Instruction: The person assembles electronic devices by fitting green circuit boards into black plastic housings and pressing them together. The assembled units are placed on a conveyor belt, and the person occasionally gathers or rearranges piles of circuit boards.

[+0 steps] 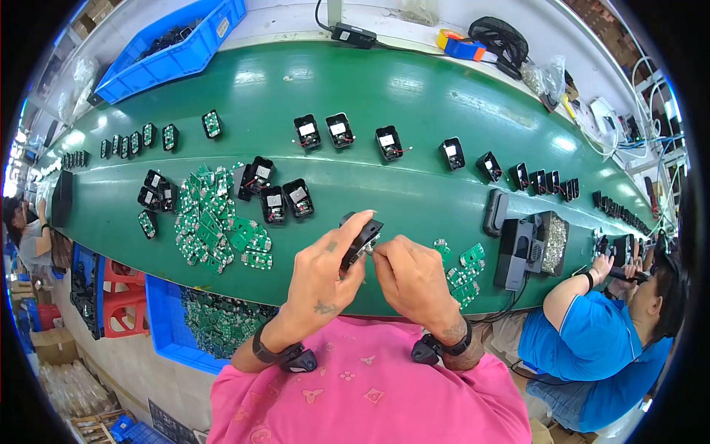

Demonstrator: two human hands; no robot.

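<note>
Left hand: the left hand (318,270) was closed around a black housing (358,243), tilted, at the centre of the frame.
Right hand: the right hand (413,275) had its fingertips drawn together at the housing's lower right edge (whether they pinched a small part, I could not tell).
Boards: a heap of green circuit boards (203,222) lay left of centre on the green counter (318,81); a smaller group of boards (466,274) lay right of the hands.
Housing row: open black housings (388,143) ran across the upper middle, several showing white rectangles inside.
Labels: a blue crate (159,76) at upper left bore a white label (222,27), its print too small to read.
Shirt: the pink shirt (362,399) at bottom centre carried flower and diamond motifs.
</note>
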